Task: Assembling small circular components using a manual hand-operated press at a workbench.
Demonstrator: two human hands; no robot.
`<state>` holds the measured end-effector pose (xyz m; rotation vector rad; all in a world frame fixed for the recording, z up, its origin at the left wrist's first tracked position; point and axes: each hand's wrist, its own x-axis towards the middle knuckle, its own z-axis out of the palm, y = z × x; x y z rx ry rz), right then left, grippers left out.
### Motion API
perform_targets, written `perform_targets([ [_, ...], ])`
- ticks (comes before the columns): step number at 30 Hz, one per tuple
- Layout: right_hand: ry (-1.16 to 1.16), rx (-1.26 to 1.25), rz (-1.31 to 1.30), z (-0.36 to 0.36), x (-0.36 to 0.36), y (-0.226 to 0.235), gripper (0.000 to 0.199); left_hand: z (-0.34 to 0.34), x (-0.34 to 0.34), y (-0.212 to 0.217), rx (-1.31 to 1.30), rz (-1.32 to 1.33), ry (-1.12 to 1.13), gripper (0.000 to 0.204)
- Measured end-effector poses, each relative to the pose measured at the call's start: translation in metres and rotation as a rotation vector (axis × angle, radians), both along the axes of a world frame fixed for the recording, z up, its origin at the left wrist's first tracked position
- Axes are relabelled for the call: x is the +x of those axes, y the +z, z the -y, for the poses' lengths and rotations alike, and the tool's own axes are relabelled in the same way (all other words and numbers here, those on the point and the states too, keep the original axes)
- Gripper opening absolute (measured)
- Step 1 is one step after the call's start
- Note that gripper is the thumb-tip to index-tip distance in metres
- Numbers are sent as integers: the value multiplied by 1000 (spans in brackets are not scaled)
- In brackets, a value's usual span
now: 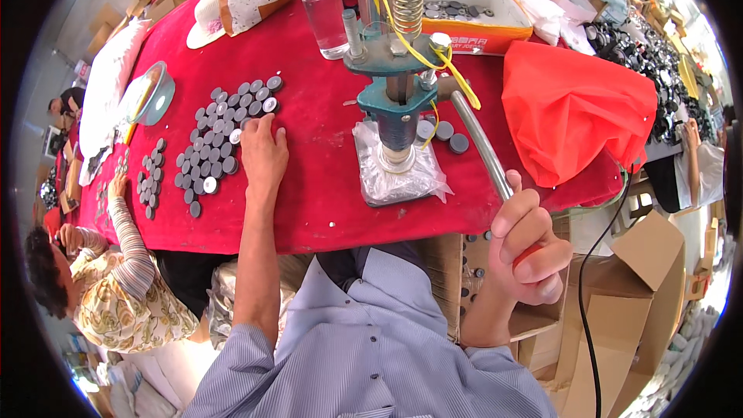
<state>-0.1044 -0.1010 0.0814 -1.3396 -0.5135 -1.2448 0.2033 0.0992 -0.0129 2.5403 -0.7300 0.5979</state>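
Around one lever [481,143], right fingers [544,262]

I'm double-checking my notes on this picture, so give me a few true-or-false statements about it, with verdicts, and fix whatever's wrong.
1. The right hand is wrapped around the end of a silver metal lever. True.
2. The left hand lies flat on the person's lap. False: its fingertips are at the edge of a cluster of small round grey caps.
3. A clear cylindrical jar with a silver lid stands on the red tablecloth. True.
4. The crumpled bright red fabric is left of the teal metal press. False: it is to the right.
5. The open orange-and-white cardboard box is full of lemons. False: small round grey pieces lie in it.
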Motion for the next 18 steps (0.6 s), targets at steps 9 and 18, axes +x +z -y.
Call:
perform_targets([
  [9, 17, 1, -33, 2, 3, 15, 38, -9, 8, 4, -89, 18, 52, 38],
  [18, 39, -27, -36, 11, 19, 53, 39, -30, 36, -13, 38, 92, 17, 37],
])
